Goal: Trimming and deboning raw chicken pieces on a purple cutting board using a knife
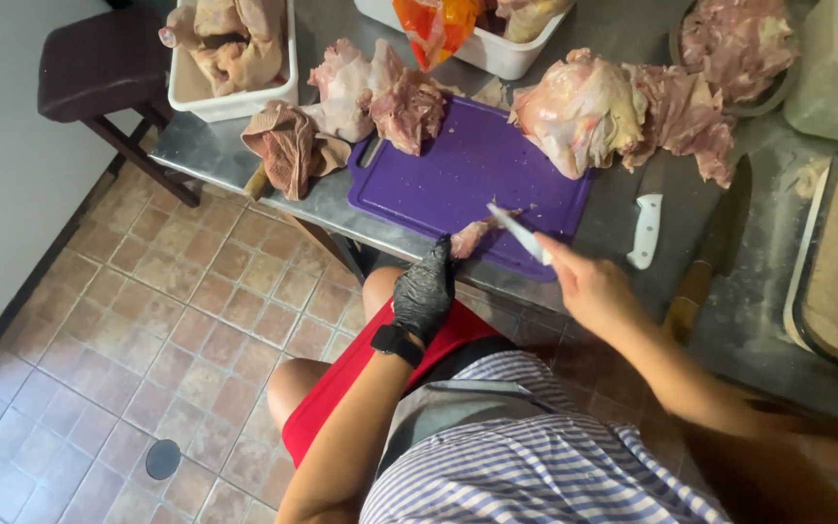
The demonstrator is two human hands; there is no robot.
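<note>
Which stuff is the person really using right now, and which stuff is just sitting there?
In use:
- left hand in a black glove, holding a small meat piece
- right hand holding a white-handled knife
- purple cutting board

Just lying about:
- whole chickens on the board's far edge
- spare white-handled knife
- cleaver
- brown cloth
- white tub of chicken
- stool

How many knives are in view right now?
3: a white-handled knife in the bare right hand, a second white-handled knife lying right of the purple cutting board, and a wooden-handled knife beside it. Others may be hidden.
</note>
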